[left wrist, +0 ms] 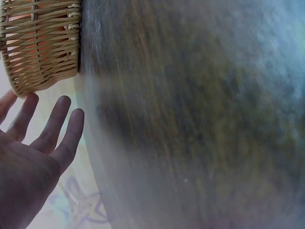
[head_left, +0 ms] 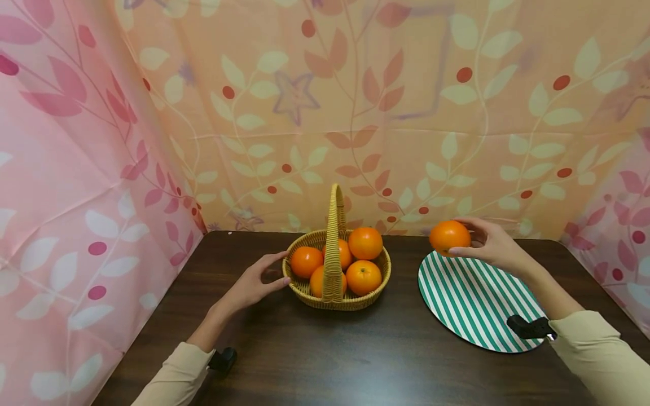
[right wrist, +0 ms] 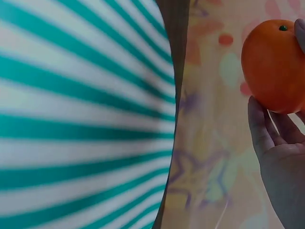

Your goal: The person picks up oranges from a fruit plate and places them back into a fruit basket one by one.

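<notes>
A wicker basket (head_left: 332, 304) with a tall arched handle holds several oranges (head_left: 364, 277). At its left side is my left hand (head_left: 254, 282), fingers spread and fingertips right at the rim. The left wrist view shows the same hand (left wrist: 33, 157) with extended fingers beside the basket wall (left wrist: 43, 52). Over the far edge of a green-and-white striped round placemat (head_left: 477, 304), my right hand (head_left: 487, 243) grips one orange (head_left: 449, 237) between thumb and fingers. In the right wrist view that orange (right wrist: 274, 67) shows a small green stem spot.
The dark wooden table (head_left: 325, 361) carries the basket near its back edge and the placemat at the right. A floral cloth (head_left: 345, 113) hangs behind the table, and pink cloth (head_left: 76, 225) hangs along the left side.
</notes>
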{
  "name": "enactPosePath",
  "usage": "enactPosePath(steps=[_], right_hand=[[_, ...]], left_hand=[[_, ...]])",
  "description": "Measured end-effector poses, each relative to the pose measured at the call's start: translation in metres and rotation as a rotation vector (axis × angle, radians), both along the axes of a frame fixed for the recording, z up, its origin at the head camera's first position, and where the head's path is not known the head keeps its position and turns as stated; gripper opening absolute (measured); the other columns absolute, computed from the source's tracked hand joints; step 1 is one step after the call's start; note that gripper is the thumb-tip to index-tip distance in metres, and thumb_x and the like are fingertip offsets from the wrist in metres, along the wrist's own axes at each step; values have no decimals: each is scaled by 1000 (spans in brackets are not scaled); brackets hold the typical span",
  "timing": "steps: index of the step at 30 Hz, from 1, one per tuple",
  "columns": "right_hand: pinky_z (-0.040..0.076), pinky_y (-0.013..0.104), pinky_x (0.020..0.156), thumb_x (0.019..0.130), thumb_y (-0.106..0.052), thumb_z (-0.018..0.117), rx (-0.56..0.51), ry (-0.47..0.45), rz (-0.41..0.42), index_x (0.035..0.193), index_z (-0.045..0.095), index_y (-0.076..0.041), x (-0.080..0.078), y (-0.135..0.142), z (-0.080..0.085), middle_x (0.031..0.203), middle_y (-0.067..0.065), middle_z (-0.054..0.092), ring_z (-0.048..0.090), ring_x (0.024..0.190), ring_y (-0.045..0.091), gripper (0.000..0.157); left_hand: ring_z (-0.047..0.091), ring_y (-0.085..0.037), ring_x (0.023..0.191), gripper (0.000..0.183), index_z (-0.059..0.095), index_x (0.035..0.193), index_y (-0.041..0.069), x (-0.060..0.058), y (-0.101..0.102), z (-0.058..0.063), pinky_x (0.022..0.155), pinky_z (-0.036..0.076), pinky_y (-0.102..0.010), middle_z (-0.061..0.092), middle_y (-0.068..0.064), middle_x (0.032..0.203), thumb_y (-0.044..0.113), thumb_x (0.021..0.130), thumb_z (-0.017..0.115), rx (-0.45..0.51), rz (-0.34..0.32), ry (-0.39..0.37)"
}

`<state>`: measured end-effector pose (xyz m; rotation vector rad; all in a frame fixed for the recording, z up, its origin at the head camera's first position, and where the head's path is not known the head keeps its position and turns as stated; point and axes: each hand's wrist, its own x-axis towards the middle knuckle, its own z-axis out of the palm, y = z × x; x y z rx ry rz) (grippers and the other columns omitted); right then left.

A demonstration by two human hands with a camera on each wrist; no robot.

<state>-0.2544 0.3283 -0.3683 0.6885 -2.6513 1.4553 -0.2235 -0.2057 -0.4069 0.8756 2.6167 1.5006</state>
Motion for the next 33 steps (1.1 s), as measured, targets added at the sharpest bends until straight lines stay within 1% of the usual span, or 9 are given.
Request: enactPosePath(steps=[3,5,8,12,15,20,24,29,33], right_hand=[[48,23,83,81,-8,74,-26,12,53,133,47,-8,-1,-16,0,122,10,51,56,103,23,58],[47,24,85,80,-7,75,-44,17,79,131,48,-8,-1,-26,2,122,10,52,56,104,23,58],[47,26,86,79,-5,75,-65,20,119,131,49,-9,-1,-43,5,122,8,52,56,104,23,58],[47,32,88,78,-2,76,-97,21,173,131,48,-6,-1,-65,9,123,10,53,55,105,26,60],[47,37,88,77,-1,76,-115,22,214,131,48,-5,0,-80,10,123,10,53,55,105,27,61],[48,36,87,77,-4,77,-145,14,274,132,48,-8,0,-102,8,126,8,51,55,106,26,62],[47,38,88,75,-5,79,-146,24,313,132,49,-7,4,-122,8,127,9,51,55,107,26,64],[45,46,89,73,-5,80,-113,49,358,130,49,-2,18,-148,18,124,11,52,55,106,26,65],[46,44,88,71,-7,82,-69,64,373,129,49,-1,28,-165,23,121,12,53,54,106,27,67]], left_hand=[[50,-43,110,62,42,137,-2,0,0,0,86,43,-57,42,-24,133,10,84,71,-4,3,1],[49,-43,111,62,43,137,-1,-2,-1,-3,86,43,-58,42,-24,133,11,84,71,2,3,2],[49,-42,112,62,44,138,1,-7,-3,-12,85,43,-57,42,-22,134,13,84,72,6,9,21],[52,-35,110,64,44,139,9,-16,-7,-26,85,46,-51,44,-14,135,23,84,72,-24,36,48],[53,-31,111,64,44,140,13,-20,-10,-32,86,47,-48,44,-9,135,28,84,72,-37,40,55],[52,-30,110,64,44,140,12,-21,-11,-34,85,47,-48,45,-8,134,29,84,72,-27,29,58],[51,-34,112,65,44,140,13,-20,-11,-32,85,47,-50,44,-8,134,31,84,71,-36,36,55],[52,-39,109,65,43,141,16,-18,-12,-32,83,48,-50,44,-7,134,34,85,70,-51,50,27],[53,-37,109,65,43,141,18,-18,-11,-32,83,49,-48,44,-6,134,35,85,69,-57,54,23]])
